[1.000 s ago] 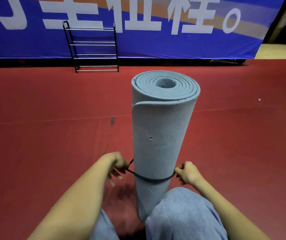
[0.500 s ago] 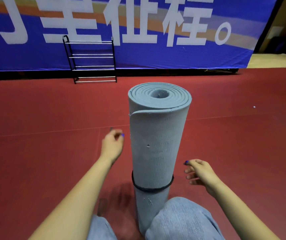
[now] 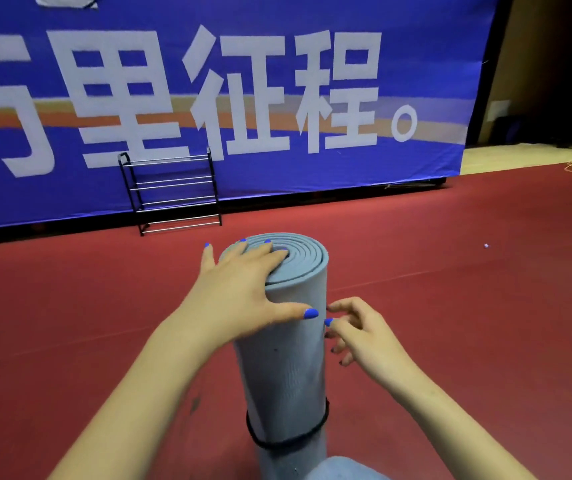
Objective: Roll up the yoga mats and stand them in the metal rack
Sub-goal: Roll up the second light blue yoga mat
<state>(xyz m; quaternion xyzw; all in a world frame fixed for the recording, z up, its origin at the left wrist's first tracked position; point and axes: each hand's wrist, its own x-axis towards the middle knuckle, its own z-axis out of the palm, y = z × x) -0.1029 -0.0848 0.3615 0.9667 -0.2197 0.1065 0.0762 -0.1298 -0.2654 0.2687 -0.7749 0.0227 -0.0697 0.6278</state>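
Grey foam, the rolled yoga mat [image 3: 286, 344] is standing upright on the red floor [image 3: 451, 323], a black cord [image 3: 288, 438] circling its lower part. The left hand [image 3: 243, 289] is resting flat over the mat's top end, fingers spread, thumb pressing the side. The right hand [image 3: 364, 336] is touching the mat's right side with loose, curled fingers, its grip holding nothing. Well beyond, the metal rack [image 3: 173, 194] is standing against a blue banner [image 3: 347, 81].
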